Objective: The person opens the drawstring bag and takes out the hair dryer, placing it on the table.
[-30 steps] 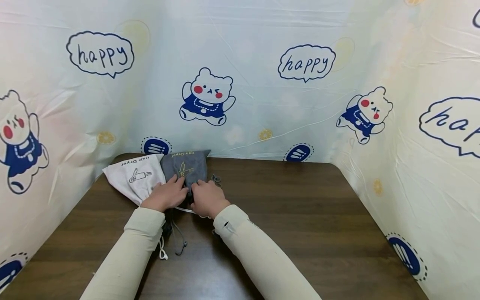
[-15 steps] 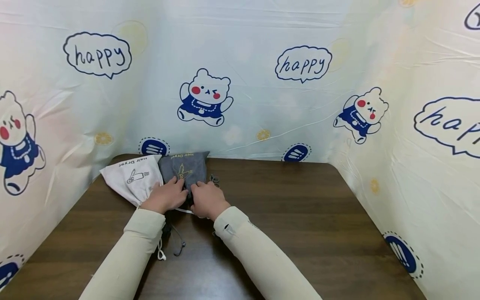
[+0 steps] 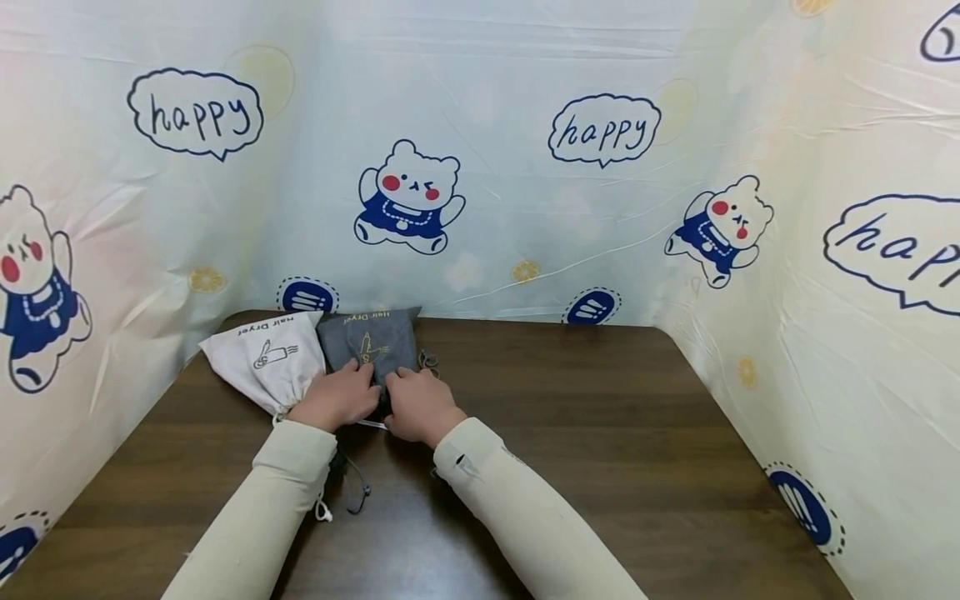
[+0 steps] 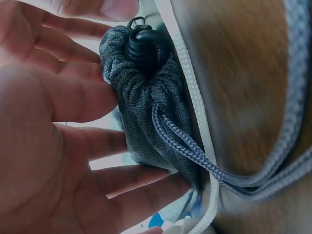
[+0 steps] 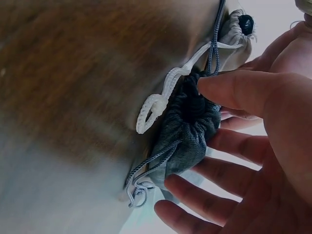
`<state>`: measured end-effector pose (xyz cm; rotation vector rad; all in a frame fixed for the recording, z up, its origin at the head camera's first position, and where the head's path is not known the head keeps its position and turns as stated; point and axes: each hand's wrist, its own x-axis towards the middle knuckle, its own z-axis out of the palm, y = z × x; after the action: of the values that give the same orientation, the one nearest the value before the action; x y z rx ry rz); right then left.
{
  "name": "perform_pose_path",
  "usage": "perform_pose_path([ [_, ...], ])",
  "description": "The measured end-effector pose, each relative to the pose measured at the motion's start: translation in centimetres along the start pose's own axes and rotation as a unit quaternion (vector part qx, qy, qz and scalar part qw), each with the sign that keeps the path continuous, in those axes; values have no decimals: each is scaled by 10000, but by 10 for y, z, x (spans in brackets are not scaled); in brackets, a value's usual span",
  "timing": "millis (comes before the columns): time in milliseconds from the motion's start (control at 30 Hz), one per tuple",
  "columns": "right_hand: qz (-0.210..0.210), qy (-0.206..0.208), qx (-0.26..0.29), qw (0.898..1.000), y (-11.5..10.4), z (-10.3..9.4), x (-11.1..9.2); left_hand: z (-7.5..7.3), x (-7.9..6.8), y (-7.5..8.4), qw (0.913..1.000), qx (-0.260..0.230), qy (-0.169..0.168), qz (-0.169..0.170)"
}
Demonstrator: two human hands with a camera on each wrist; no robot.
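Observation:
A dark grey drawstring bag (image 3: 367, 337) printed "Hair Dryer" lies at the back left of the table. Its gathered mouth (image 4: 141, 78) faces the person, with a black ribbed cord end showing inside. My left hand (image 3: 339, 397) rests on the bag's left side near the mouth, fingers extended against the cloth. On the right side of the mouth, my right hand (image 3: 422, 404) touches the bag with spread fingers; its thumb lies by the opening in the right wrist view. Grey drawstrings (image 4: 185, 151) hang from both sides. A white drawstring bag (image 3: 266, 358), also printed "Hair Dryer", lies just left.
The white bag's cord (image 5: 170, 83) runs across the table in front of the grey bag's mouth. Loose cord ends (image 3: 360, 492) lie beside the left sleeve. Behind the brown wooden table (image 3: 600, 450) hangs a printed curtain (image 3: 495, 167).
Both hands stay at the grey bag's mouth and have shifted very slightly. The bag's far edge sits a little lower in view; the camera view has also drifted slightly.

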<state>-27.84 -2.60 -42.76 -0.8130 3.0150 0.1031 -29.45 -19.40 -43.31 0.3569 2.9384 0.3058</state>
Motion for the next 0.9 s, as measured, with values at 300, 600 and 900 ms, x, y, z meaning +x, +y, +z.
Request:
perform_pose_path([
  [300, -64, 22, 24, 10000, 3, 0, -4, -3, -6, 10, 9997, -97, -186, 116],
  [600, -166, 229, 124, 9995, 8, 2, -7, -5, -7, 15, 9994, -11, -312, 177],
  [900, -156, 301, 417, 9986, 15, -2, -14, -5, -7, 20, 9992, 41, -289, 271],
])
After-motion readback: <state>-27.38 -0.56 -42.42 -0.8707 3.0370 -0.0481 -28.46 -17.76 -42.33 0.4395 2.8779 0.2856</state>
